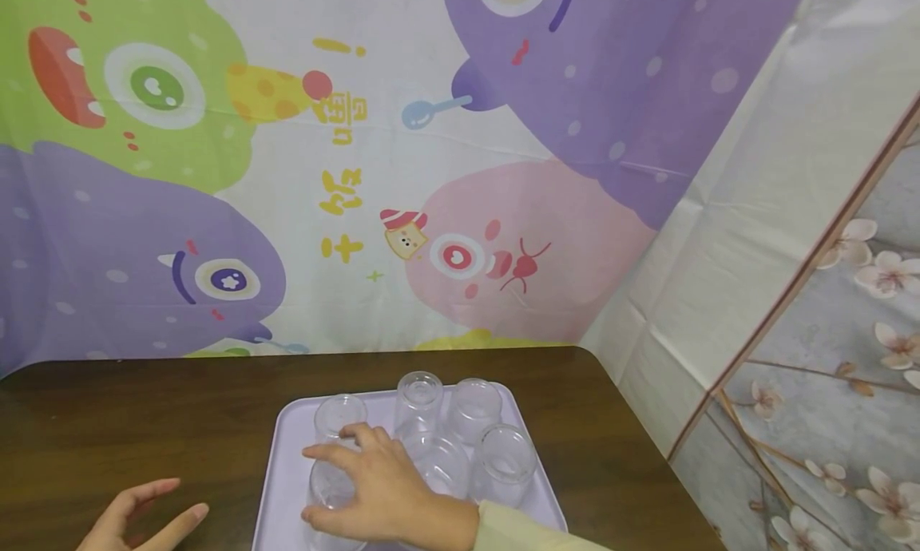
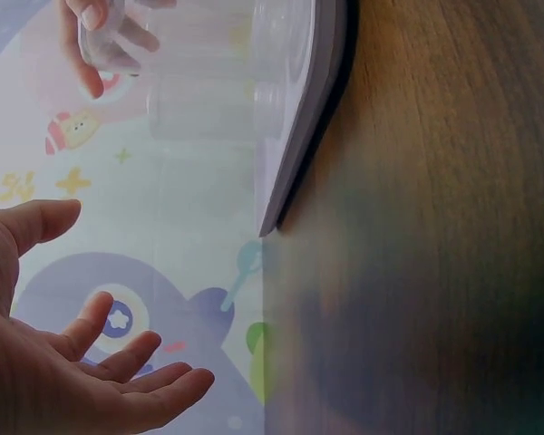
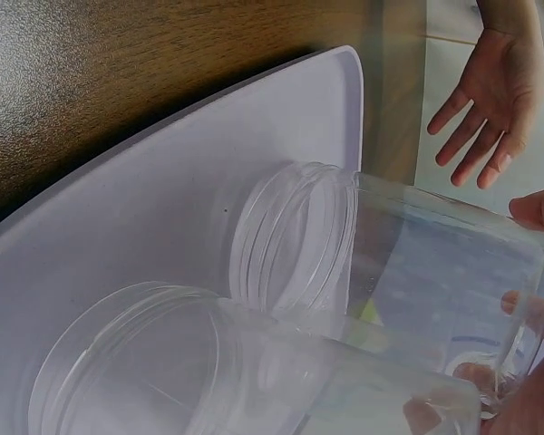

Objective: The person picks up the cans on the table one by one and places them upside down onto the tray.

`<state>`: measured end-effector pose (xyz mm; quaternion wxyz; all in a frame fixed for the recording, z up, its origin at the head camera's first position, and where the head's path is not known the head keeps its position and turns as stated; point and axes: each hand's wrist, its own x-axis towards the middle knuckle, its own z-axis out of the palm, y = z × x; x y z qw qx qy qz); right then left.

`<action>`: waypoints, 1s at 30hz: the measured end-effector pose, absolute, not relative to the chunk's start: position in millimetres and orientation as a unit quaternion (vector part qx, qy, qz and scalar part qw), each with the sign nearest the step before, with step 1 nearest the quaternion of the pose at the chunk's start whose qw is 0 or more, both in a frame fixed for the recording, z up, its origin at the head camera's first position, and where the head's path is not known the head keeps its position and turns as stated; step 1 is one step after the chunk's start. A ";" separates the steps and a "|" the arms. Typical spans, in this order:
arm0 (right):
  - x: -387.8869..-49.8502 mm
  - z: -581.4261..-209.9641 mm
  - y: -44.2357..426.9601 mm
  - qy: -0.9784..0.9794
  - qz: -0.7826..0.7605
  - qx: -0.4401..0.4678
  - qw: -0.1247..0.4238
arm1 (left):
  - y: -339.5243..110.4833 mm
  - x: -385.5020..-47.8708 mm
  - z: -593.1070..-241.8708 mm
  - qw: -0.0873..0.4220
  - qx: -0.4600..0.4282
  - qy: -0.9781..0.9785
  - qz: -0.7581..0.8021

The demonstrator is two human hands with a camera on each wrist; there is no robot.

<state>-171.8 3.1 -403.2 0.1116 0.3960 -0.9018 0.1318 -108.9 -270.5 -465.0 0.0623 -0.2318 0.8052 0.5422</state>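
Note:
Several clear plastic jars stand on a pale lilac tray [image 1: 287, 439]. My right hand [image 1: 381, 487] reaches over the tray's left side, thumb and fingers spread around the top of the front-left jar [image 1: 331, 487]. In the right wrist view this jar [image 3: 435, 263] stands mouth down, its threaded rim at the tray, and the fingers curl round its upper end. My left hand [image 1: 136, 519] hovers left of the tray with nothing in it. Its fingers are loosely spread in the left wrist view, palm [image 2: 36, 372] toward the tray side.
Behind the gripped jar is another jar [image 1: 341, 414]; more jars [image 1: 505, 459] fill the tray's middle and right. The tray lies on a dark wooden table [image 1: 180, 423]. A cartoon-printed sheet [image 1: 345, 303] hangs at the back, and a flower-patterned panel [image 1: 826, 423] stands at right.

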 end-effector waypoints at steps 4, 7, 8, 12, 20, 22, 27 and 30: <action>-171.2 -403.0 3.4 -0.900 0.123 0.403 0.108 | -270.1 -109.6 -465.0 0.069 -0.239 0.803 0.542; -170.3 -403.2 3.2 -0.900 0.112 0.406 0.110 | -270.3 -110.2 -464.6 0.076 -0.242 0.805 0.537; -170.0 -403.2 3.0 -0.901 0.109 0.406 0.110 | -270.4 -110.3 -464.6 0.077 -0.242 0.805 0.536; -169.8 -404.3 2.0 -0.901 0.093 0.408 0.110 | -270.9 -109.7 -464.8 0.080 -0.241 0.804 0.538; -170.0 -407.4 0.4 -0.899 0.080 0.412 0.123 | -271.3 -110.2 -466.2 0.075 -0.242 0.804 0.537; -169.7 -407.3 0.1 -0.899 0.080 0.412 0.126 | -271.7 -110.4 -466.0 0.076 -0.238 0.807 0.534; -169.2 -406.9 -0.3 -0.899 0.079 0.411 0.129 | -272.8 -111.6 -465.9 0.085 -0.231 0.812 0.529; -169.0 -406.5 -0.2 -0.900 0.078 0.410 0.127 | -272.9 -111.6 -465.9 0.087 -0.229 0.814 0.526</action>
